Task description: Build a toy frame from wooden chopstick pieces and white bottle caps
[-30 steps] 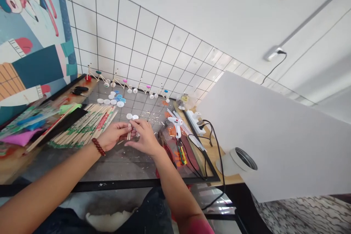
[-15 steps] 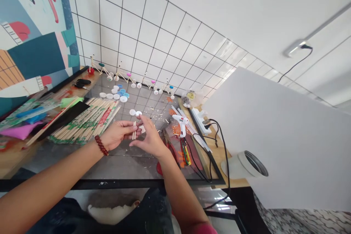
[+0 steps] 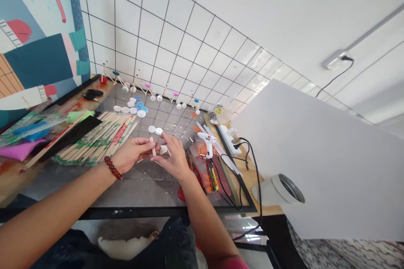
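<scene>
Tilted since the frame before, the two sticks (image 3: 153,146) now lean with their upper ends to the left, side by side above the table (image 3: 135,193). Thumb and fingertips of the left hand (image 3: 131,153) pinch them, a grip that seems meant to keep the pair parallel. Beside them, the right hand (image 3: 175,162) is wide, its thumb near their lower ends and its fingers curved above, perhaps to steady or align them; whether it touches them is hard to tell. Two lids (image 3: 152,129) lie just beyond the hands, close enough for easy picking up. On the left, the bundle (image 3: 94,141) sits near its hand, probably for supply, while the glue gun (image 3: 207,141) and cutter (image 3: 215,180) lie on the right, likely for handy reach.
</scene>
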{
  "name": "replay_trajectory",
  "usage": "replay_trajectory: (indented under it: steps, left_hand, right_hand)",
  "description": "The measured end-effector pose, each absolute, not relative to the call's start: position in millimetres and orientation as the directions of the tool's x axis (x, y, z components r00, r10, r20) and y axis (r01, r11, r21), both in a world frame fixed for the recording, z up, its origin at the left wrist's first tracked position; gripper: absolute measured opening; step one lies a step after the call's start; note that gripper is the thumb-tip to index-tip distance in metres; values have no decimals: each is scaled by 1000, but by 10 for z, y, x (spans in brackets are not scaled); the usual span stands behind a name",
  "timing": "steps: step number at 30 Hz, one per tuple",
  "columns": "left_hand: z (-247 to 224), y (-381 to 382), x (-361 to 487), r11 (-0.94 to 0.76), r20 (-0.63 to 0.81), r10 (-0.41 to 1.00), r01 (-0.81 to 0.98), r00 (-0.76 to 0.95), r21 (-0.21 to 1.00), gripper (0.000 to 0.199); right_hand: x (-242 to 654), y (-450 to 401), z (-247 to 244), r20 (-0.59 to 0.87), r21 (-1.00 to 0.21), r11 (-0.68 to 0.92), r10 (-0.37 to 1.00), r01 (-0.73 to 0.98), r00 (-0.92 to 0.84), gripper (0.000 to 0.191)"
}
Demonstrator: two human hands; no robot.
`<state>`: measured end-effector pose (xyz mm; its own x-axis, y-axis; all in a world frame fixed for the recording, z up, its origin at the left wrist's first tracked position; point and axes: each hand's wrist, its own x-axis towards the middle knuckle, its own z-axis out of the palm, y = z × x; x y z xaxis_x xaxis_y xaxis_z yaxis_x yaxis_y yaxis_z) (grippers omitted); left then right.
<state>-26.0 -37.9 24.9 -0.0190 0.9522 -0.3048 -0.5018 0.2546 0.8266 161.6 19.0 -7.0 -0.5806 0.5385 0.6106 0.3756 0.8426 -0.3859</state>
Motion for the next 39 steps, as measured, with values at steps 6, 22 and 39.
replay_trajectory:
  steps: [6, 22, 39]
  left_hand:
    - [329, -403, -259, 272, -375, 924, -563, -73, 781, 11]
    - [232, -398, -200, 206, -269, 960, -458, -75, 864, 21]
    - [106, -154, -725, 41, 166, 935, 562, -313, 826, 19]
  right_hand:
    - [1603, 181, -54, 640, -374, 847, 531, 378, -556, 94]
    - [1599, 169, -115, 557, -347, 807, 587, 477, -588, 77]
    - [1952, 399, 158, 564, -403, 614, 751, 679, -344, 21]
